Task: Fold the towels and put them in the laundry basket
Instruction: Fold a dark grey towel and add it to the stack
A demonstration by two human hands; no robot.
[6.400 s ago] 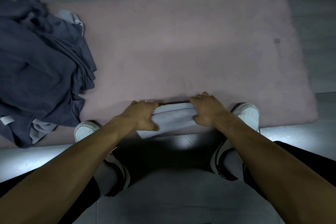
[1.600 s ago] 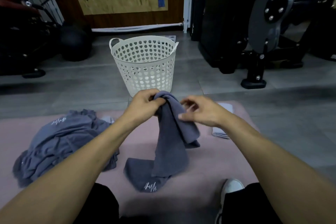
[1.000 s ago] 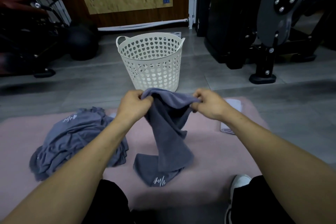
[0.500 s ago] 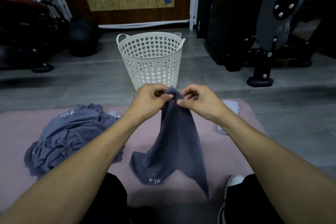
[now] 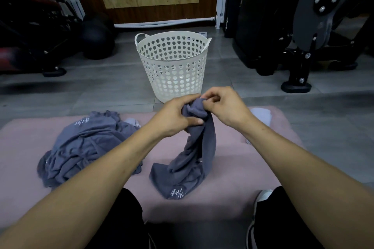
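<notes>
Item: dark grey terry towel with a white zigzag logo point(image 5: 194, 159), centre frame. Its top is bunched between both hands; its lower end, logo showing, lies crumpled on the pale pink plush mat point(image 5: 232, 184).

Left hand point(image 5: 176, 119): fingers curled round the gathered top, thumb across the front.

Right hand point(image 5: 224, 105): fingertips pinching the same bunch from the right.

Stock remaining: heap of unfolded grey towels point(image 5: 87, 147), left of centre on the mat. One small pale folded towel point(image 5: 261, 115) lies at the mat's upper right edge.

Destination: cream perforated plastic laundry basket point(image 5: 174, 66), upper centre, on the grey floor beyond the mat; nothing can be made out inside it.

Handling advice: work along the hem to find two adjacent corners, draw them apart until the cloth hangs flat, then lay it on the bare mat to fold.
</notes>
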